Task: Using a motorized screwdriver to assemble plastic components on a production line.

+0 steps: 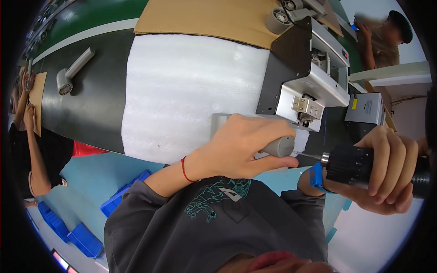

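My left hand [241,145] is wrapped around a grey hair dryer [281,146], whose round handle end points right. Its body, partly hidden behind the hand, lies over a white foam sheet [182,91]. My right hand [389,166] grips a black electric screwdriver [348,164], held level. The thin bit points left at the handle's end face, with its tip at or very near it; whether it touches, or carries a screw, is too small to tell.
A black and silver screw feeder [314,88] stands right of the foam. Another grey hair dryer [73,75] lies on the dark table at left. Cardboard [205,20] and more grey dryers [278,20] are at the back. A grey box [365,109] sits far right. Other people work nearby.
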Demonstrator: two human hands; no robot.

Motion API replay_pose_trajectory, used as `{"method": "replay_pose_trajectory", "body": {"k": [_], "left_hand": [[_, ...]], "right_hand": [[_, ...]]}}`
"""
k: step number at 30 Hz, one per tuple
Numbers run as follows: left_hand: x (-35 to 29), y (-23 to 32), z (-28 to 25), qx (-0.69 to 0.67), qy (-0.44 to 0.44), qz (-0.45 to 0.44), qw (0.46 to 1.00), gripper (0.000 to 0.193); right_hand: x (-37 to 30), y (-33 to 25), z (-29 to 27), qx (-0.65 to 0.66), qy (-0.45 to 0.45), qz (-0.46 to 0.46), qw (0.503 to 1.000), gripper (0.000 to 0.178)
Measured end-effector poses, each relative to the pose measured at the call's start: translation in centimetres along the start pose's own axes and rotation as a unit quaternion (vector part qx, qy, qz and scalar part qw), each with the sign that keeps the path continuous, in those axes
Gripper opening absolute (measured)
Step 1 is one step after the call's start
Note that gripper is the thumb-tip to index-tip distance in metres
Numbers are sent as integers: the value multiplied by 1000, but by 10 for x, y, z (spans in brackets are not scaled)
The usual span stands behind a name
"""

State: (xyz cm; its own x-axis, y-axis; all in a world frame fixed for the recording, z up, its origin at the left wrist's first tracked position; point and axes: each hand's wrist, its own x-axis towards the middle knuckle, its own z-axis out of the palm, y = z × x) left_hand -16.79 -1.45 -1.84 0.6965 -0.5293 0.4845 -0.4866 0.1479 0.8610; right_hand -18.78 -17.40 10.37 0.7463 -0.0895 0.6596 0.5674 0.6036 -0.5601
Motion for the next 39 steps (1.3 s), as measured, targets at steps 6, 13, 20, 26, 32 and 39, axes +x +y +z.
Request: {"method": "replay_pose_trajectory", "body": {"k": [6, 13, 20, 26, 32, 39], "left_hand": [[1, -2, -1, 2, 13, 27, 1000, 34], [0, -1, 3, 4, 20, 35, 999, 36], [1, -3, -1, 10, 5, 36, 999, 37], [-1, 4, -3, 62, -3, 8, 998, 37], [-1, -3, 9, 61, 25, 46, 997, 38], [-2, 0, 9, 90, 2, 33, 995, 35]], "right_hand": [[-2, 3, 0, -128, 12, 137, 982, 24], [-22, -18, -20, 5, 4, 77, 997, 25], [-5, 4, -3, -55, -60, 96, 992, 17], [2, 17, -1, -25, -137, 68, 988, 33], [-12, 22, 7, -103, -2, -17, 995, 29], [-11, 12, -11, -93, 19, 53, 994, 25]]}}
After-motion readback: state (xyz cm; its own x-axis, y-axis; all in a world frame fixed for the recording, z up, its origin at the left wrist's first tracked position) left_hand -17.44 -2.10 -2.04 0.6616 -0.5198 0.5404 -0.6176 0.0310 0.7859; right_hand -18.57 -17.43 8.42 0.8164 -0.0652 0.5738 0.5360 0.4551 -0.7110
